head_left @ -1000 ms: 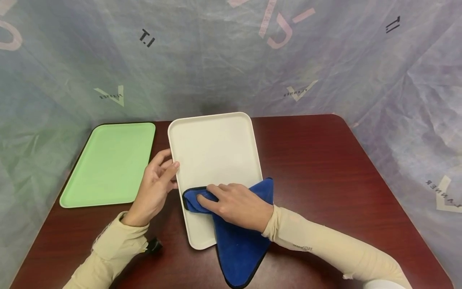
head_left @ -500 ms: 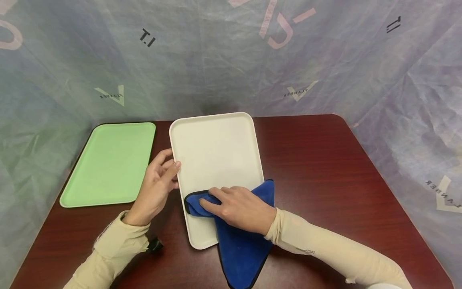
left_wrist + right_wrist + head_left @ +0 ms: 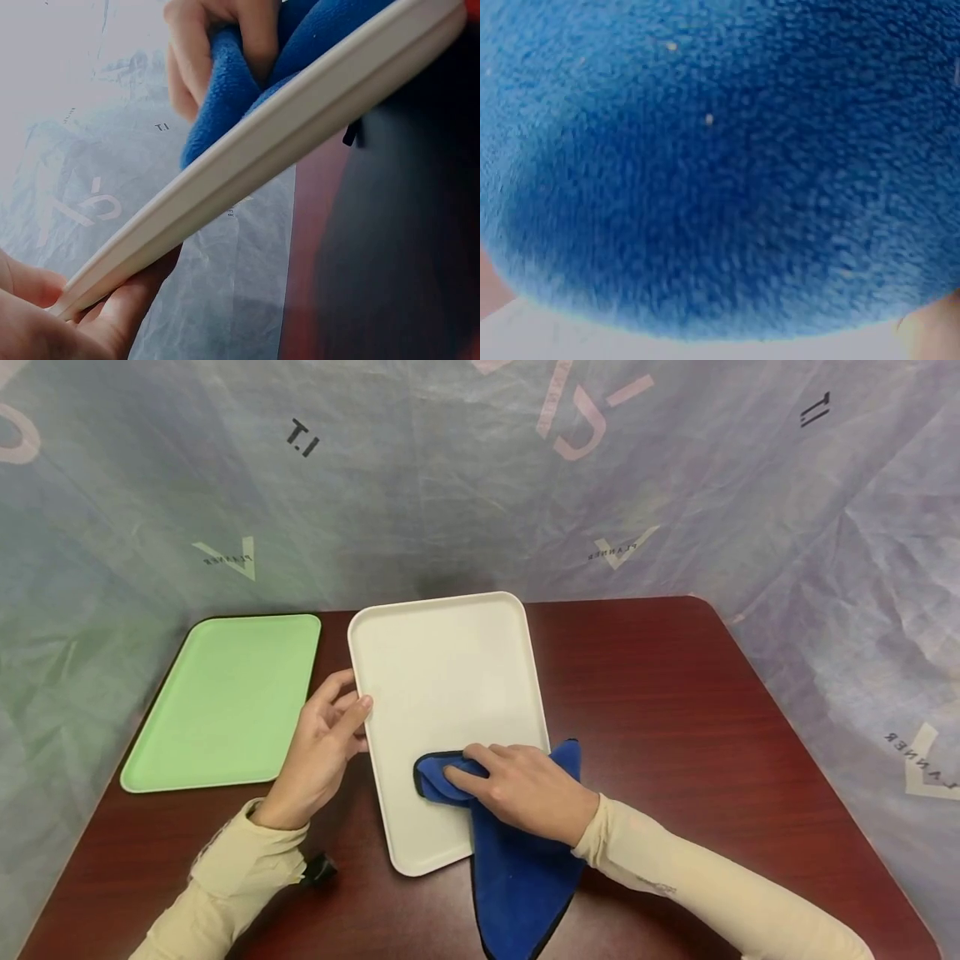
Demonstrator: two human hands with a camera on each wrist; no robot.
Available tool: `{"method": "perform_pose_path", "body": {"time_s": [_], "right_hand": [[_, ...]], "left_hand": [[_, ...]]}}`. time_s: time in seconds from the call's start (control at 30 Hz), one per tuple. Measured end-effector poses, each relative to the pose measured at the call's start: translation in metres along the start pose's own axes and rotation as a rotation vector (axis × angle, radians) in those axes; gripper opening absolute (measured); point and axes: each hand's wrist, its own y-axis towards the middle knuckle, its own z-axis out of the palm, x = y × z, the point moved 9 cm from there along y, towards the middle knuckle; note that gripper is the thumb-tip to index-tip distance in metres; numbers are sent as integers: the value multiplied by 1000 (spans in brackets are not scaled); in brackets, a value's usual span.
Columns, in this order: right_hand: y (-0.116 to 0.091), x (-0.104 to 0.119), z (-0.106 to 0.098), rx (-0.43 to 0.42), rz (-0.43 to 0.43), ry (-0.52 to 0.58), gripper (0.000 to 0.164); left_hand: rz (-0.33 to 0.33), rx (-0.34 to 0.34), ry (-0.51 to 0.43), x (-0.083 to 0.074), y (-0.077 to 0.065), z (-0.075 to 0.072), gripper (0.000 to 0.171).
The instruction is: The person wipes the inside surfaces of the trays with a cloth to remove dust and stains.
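Note:
A white rectangular tray point(image 3: 442, 677) is held tilted above the table in the head view. My left hand point(image 3: 318, 752) grips its left edge, thumb on the rim and fingers underneath; the left wrist view shows the tray point(image 3: 262, 142) side-on. My right hand point(image 3: 517, 785) holds a bunched blue cloth point(image 3: 525, 885) with dark edging against the tray's lower face. One end of the cloth hangs past the tray's lower right edge. Blue cloth point(image 3: 705, 187) fills most of the right wrist view and hides that hand's fingers there.
A light green tray point(image 3: 225, 702) lies flat on the dark red wooden table point(image 3: 660, 710), left of the white one. Near the left wrist is a small black object point(image 3: 319, 869). Grey printed sheeting point(image 3: 435, 485) surrounds the table behind and at both sides.
My right hand has slid the cloth to the right across the white tray, and slightly down at first. The left hand keeps its grip, and the tray has barely moved.

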Motion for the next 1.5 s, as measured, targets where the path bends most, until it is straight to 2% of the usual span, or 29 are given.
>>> {"method": "perform_pose_path", "body": {"time_s": [0.3,0.8,1.5], "right_hand": [[-20,-20,-2,-34,61,3,37],[-52,-46,3,-21,177,17,39],[-62,-47,8,-36,164,61,39]], "left_hand": [[24,4,-8,-6,0,0,37],[22,9,20,-7,-1,-1,37],[36,5,14,-9,1,1,37]]}}
